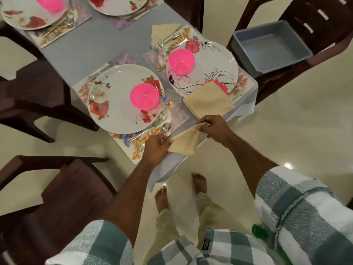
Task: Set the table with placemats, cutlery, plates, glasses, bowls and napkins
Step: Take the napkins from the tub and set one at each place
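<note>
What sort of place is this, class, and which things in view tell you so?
Probably a home dining room: a table laid with plates and pink bowls, dark wooden chairs around it, and a barefoot person folding a napkin with both hands.

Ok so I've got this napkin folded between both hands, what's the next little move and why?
Probably lay the folded napkin down beside the fork and spoon on the near placemat. Both your left hand and right hand pinch its corners over the table edge, and the near plate shows no napkin yet, while the far-right setting already has a folded one by its cutlery.
</note>
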Demonstrator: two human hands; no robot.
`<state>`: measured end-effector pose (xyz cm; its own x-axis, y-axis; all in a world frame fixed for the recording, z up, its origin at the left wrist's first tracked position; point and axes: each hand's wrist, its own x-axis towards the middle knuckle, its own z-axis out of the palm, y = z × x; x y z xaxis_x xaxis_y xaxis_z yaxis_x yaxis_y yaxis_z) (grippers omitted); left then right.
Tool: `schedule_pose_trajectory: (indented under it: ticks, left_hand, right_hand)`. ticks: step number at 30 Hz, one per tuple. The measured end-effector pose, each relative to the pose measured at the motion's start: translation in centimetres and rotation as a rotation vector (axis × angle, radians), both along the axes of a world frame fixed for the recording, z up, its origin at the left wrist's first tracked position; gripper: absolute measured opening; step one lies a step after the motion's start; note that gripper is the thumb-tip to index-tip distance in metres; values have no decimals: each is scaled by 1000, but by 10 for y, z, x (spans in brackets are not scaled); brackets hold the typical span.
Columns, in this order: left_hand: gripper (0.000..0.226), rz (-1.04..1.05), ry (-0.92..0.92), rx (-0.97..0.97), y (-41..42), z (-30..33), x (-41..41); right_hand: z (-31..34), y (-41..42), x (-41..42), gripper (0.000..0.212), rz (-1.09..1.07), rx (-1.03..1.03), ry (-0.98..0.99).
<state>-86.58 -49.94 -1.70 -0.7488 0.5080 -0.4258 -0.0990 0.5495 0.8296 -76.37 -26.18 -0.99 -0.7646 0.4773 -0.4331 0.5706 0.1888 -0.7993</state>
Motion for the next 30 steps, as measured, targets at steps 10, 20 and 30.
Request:
schedule_pose_trajectory:
  ticks: [10,20,30]
  left_hand:
    - [25,-95,165,-331,-71,-8,-1]
    - [22,-146,380,-505,-55,-4,3]
    - [24,-393,771,-525,-66,-15,20]
  right_hand:
    - [-22,-83,-32,14,-144,252,-82]
    - [-22,-104,-22,27,337,777,-62]
    - [-29,-107,-23,32,11,448,-187]
